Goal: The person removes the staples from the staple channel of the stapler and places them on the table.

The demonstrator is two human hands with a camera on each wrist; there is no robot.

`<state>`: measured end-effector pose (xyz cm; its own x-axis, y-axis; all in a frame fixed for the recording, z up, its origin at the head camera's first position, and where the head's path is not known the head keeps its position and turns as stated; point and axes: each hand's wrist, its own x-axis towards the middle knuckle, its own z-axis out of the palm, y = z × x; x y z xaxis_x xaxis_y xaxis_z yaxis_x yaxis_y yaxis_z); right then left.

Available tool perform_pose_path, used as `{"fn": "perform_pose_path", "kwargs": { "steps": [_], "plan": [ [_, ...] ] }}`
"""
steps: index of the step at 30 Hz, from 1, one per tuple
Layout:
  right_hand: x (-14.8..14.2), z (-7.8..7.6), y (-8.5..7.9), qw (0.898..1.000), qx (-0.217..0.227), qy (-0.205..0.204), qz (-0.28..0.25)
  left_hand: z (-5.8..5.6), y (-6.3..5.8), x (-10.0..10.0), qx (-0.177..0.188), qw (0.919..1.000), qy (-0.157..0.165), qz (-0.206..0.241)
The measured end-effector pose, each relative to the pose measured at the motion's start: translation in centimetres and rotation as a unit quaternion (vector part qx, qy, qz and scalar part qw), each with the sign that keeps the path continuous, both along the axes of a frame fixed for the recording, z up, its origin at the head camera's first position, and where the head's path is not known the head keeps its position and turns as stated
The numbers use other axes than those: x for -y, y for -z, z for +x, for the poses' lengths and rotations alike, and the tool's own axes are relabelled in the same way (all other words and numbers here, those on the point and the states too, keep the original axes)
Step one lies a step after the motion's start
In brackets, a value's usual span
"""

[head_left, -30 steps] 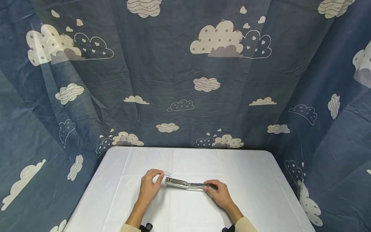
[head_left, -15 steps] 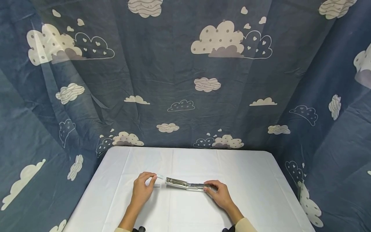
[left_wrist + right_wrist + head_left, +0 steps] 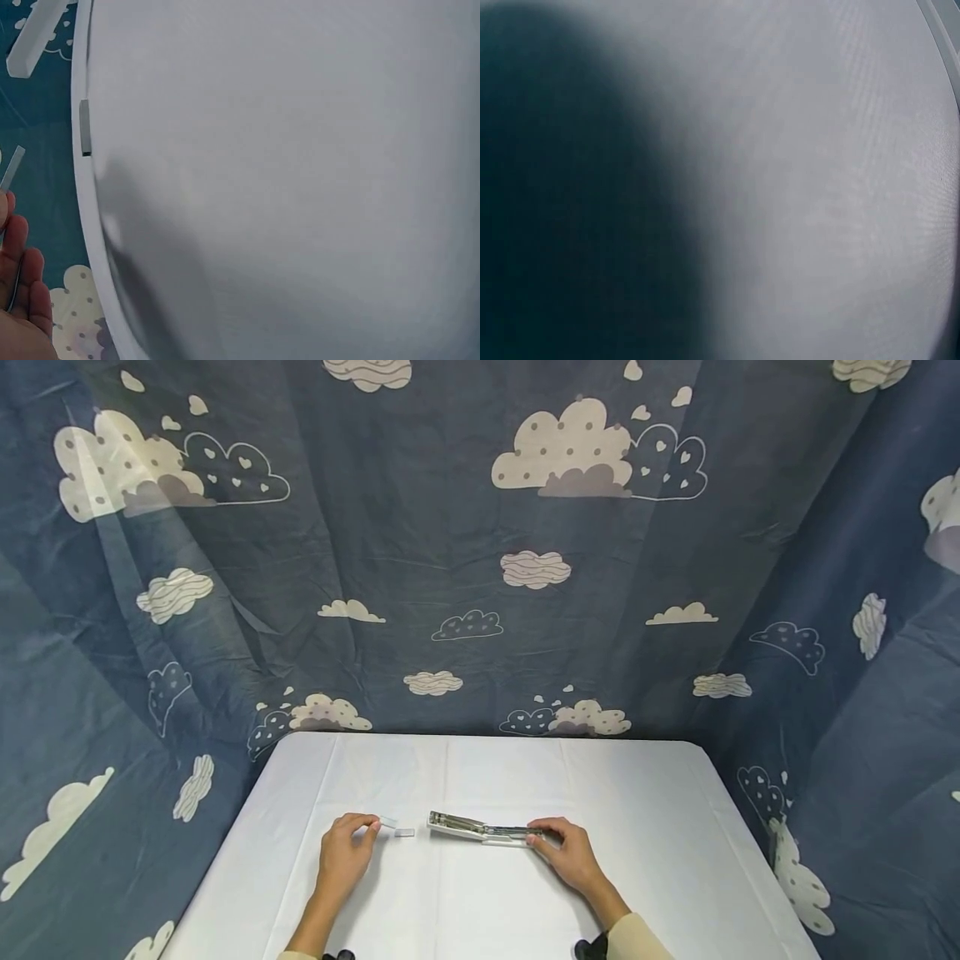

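Note:
A white stapler, folded wide open with its metal inside showing, stretches across the middle of the table in the head view. Its right end is held between the thumb and fingers of my right hand. To the left, my left hand pinches a short strip of staples by one end. A second staple strip lies on the cloth between that hand and the stapler. In the left wrist view the held strip sticks up past the fingertips, and the stapler's end shows at top left.
The table has a white cover with fold lines. Behind it and at both sides hangs a dark blue curtain with cloud prints. The right wrist view shows only white surface and a blurred dark shape.
My left hand has moved left and slightly nearer, away from the stapler, with the staple strip still pinched. The strip on the cloth has come into sight. My right hand stays on the stapler.

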<state>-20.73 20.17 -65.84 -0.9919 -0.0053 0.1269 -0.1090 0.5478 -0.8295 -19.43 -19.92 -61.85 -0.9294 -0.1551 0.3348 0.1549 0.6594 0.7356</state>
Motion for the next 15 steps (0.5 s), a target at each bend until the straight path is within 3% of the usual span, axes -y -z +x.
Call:
{"fn": "perform_pose_path", "kwargs": {
  "steps": [3,9,15],
  "plan": [
    [0.0,0.0,-0.1,1.000,0.004,0.001,-0.002,0.0,0.3,0.4,0.009,1.0000,-0.004,0.000],
    [0.1,-0.1,0.0,1.000,-0.014,0.002,0.004,-0.3,1.0,0.9,-0.016,0.9997,-0.016,-0.013],
    [0.0,0.0,0.1,0.999,-0.030,0.000,0.013,-0.3,1.2,1.1,-0.002,0.9997,-0.022,-0.006]
  ]
}}
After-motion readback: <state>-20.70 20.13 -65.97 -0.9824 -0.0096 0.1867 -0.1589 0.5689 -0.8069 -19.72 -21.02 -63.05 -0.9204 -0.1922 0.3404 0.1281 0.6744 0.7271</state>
